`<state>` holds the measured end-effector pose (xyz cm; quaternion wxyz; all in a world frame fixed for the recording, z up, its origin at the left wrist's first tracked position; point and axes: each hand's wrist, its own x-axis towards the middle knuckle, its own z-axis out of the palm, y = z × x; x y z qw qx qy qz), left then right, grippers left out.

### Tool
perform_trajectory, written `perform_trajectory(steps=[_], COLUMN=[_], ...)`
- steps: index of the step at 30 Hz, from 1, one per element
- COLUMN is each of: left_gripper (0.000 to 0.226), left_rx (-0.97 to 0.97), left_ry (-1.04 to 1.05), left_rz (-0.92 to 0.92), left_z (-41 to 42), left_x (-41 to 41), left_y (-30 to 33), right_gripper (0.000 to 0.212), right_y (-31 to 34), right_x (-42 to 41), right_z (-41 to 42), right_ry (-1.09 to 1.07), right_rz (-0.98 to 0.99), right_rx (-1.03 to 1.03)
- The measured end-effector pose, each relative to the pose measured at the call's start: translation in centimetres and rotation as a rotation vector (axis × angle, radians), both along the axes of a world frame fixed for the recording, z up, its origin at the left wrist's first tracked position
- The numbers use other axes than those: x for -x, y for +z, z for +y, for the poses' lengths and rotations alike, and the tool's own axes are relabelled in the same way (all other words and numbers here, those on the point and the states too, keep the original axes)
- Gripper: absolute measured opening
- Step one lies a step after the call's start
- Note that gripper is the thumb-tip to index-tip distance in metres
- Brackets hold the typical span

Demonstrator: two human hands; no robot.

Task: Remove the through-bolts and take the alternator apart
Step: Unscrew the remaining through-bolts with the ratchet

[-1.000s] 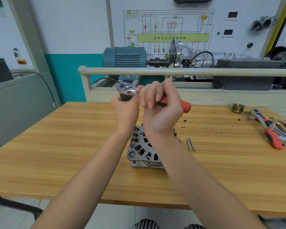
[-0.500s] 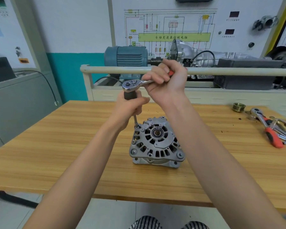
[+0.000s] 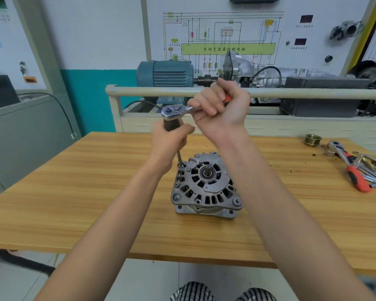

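Desk (image 3: 78,192): wood top, carries all parts. Alternator (image 3: 205,184) sits approx. centre, shaft end up, housing still assembled. Ratchet (image 3: 176,110) head is directly above the housing's 10 o'clock corner; ext. bar (image 3: 179,156) runs near-vertical from head down to the through-bolt (image 3: 181,165) there. Handle lies horiz., pointing toward 2 o'clock. Right hand (image 3: 220,110) is wrapped round the red handle, fist tight. Left hand (image 3: 170,137) grips the dark socket adaptor just under the head, steadying the vertical axis. Judgement: next swing pivots about that axis; keep bar plumb over bolt. Spare ratchet (image 3: 347,165) and pulley (image 3: 312,140) lie at 3 o'clock, well apart.
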<state>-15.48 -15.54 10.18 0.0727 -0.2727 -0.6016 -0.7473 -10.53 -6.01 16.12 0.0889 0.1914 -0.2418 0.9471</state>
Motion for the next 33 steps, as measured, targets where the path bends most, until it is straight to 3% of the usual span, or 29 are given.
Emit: perform_trajectory(steps=[3,5,9,12,16,19,24,28,33], left_gripper=[0.041,0.043,0.032,0.025,0.021,0.032,0.034,0.039,0.018], left_rx=[0.2,0.251,0.041,-0.167,-0.22,-0.083,0.158,0.132,-0.138], left_ry=[-0.273,-0.297,0.008,0.269,0.324,0.227,-0.258,-0.21,0.092], left_rz=[0.06,0.056,-0.035,-0.065,-0.081,-0.055,0.064,0.021,-0.033], left_z=[-0.9,-1.0,0.4,1.6,2.0,1.3,-0.7,-0.3,0.9], left_x=[0.2,0.4,-0.1,-0.5,-0.7,-0.5,0.2,0.5,-0.3], left_y=[0.8,1.1,0.4,-0.3,-0.3,-0.3,0.6,0.5,-0.5], right_gripper=[0.041,0.043,0.051,0.043,0.042,0.05,0.046,0.052,0.046], right_y=[0.8,0.6,-1.9,-3.6,-3.6,-1.9,0.7,0.0,-3.6], right_x=[0.4,0.3,-0.9,-1.9,-1.8,-0.8,1.0,0.8,-1.7], right_z=[1.0,0.8,-1.1,-3.2,-3.2,-1.1,1.6,0.7,-2.7], right_ry=[0.109,0.049,-0.193,-0.335,-0.367,-0.14,0.172,0.02,-0.306], right_rz=[-0.072,-0.083,0.094,0.29,0.368,0.189,-0.057,-0.045,0.252], right_rx=[0.005,0.042,0.085,-0.001,-0.051,-0.005,-0.032,0.064,0.024])
